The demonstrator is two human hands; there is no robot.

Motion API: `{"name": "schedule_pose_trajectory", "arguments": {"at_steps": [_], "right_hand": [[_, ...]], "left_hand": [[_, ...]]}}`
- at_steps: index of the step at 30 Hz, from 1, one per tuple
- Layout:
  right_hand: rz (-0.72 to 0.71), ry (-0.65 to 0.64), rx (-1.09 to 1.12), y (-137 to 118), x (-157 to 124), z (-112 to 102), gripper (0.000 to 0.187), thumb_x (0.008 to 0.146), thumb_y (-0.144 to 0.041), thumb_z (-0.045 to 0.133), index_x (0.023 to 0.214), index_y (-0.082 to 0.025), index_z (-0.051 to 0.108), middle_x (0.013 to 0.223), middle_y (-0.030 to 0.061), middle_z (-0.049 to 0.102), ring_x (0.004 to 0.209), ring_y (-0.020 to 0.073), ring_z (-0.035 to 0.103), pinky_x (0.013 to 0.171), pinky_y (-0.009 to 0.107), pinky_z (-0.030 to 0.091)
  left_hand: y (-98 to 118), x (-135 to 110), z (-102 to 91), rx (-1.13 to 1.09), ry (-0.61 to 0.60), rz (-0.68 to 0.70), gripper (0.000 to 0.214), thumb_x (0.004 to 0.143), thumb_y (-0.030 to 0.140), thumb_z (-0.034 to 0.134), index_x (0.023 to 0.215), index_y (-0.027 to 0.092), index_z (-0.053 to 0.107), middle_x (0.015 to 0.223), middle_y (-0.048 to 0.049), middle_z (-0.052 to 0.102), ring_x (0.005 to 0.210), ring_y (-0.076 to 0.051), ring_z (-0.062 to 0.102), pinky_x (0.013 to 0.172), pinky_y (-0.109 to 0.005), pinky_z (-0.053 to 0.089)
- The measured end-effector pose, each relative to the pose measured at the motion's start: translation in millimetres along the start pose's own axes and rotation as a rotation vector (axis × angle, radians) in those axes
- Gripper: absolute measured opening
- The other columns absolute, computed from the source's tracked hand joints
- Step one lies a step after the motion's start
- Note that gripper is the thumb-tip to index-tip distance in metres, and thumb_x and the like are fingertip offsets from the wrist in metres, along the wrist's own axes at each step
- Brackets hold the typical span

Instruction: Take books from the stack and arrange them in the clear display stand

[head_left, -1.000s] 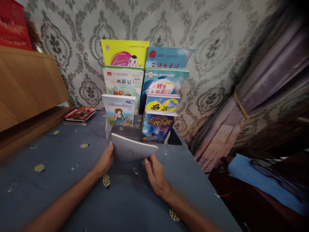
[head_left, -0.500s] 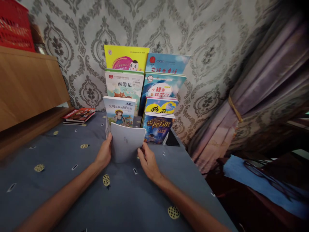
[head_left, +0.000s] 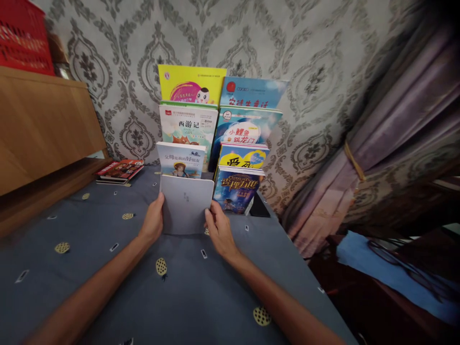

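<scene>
Between my two hands a plain grey book point(head_left: 187, 206) stands upright, with small dark print on its cover. My left hand point(head_left: 153, 218) grips its left edge, while my right hand point(head_left: 219, 230) pinches the right edge. Close behind it is a pale blue book point(head_left: 182, 158) with a hatted figure, its lower part hidden. A white book point(head_left: 187, 122) and a yellow book point(head_left: 194, 79) rise further back in that column. Right of the grey book stands a dark blue book point(head_left: 237, 191), backed by a yellow-and-blue book point(head_left: 244, 157) and two taller blue books.
Grey-blue cloth with pineapple prints point(head_left: 118, 278) covers the surface. Several books lie in a red-topped pile point(head_left: 120, 170) at the left, near a wooden cabinet point(head_left: 46, 129) bearing a red basket point(head_left: 25, 40). A tied curtain point(head_left: 330, 191) hangs at the right beyond the edge.
The grey book has straightened and shifted slightly left and up, now closer to the pale blue book and covering more of it. Both hands moved with it.
</scene>
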State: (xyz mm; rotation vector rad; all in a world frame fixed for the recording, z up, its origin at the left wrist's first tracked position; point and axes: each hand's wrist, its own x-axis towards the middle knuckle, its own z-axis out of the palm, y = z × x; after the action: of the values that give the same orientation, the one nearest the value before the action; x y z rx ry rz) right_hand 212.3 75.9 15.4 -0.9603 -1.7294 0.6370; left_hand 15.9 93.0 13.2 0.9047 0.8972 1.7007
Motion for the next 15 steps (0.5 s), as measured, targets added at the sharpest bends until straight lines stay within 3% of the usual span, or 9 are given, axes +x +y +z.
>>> {"name": "schedule_pose_trajectory", "arguments": {"at_steps": [5, 9, 15], "right_hand": [[-0.056, 0.037, 0.012, -8.2, 15.9, 5.2, 0.032, 0.099, -0.033, 0.04, 0.122, -0.019, 0.056, 0.098, 0.0064, 0.066, 0.082, 0.0198, 0.062, 0.072, 0.03, 0.048], [-0.089, 0.078, -0.016, -10.7, 26.4, 11.8, 0.029, 0.099, -0.032, 0.04, 0.119, -0.02, 0.055, 0.094, 0.0055, 0.065, 0.083, 0.0199, 0.061, 0.073, 0.03, 0.047], [-0.036, 0.025, -0.103, 8.3, 17.7, 22.1, 0.018, 0.096, -0.032, 0.039, 0.1, -0.021, 0.053, 0.073, 0.0008, 0.058, 0.069, 0.0201, 0.058, 0.064, 0.029, 0.043]], "left_hand": [[14.4, 8.8, 1.7, 0.126, 0.004, 0.108, 0.066, 0.078, 0.074, 0.064, 0.103, 0.013, 0.075, 0.105, -0.0123, 0.077, 0.117, -0.031, 0.065, 0.108, -0.043, 0.046], [21.3, 15.7, -1.1, 0.282, 0.058, 0.242, 0.057, 0.082, 0.067, 0.063, 0.097, 0.013, 0.074, 0.102, -0.0097, 0.076, 0.115, -0.029, 0.063, 0.105, -0.039, 0.045], [8.6, 1.6, -15.1, 0.412, -0.022, 0.138, 0.057, 0.079, 0.065, 0.067, 0.106, 0.015, 0.072, 0.108, -0.0096, 0.075, 0.114, -0.03, 0.063, 0.103, -0.038, 0.046]]}}
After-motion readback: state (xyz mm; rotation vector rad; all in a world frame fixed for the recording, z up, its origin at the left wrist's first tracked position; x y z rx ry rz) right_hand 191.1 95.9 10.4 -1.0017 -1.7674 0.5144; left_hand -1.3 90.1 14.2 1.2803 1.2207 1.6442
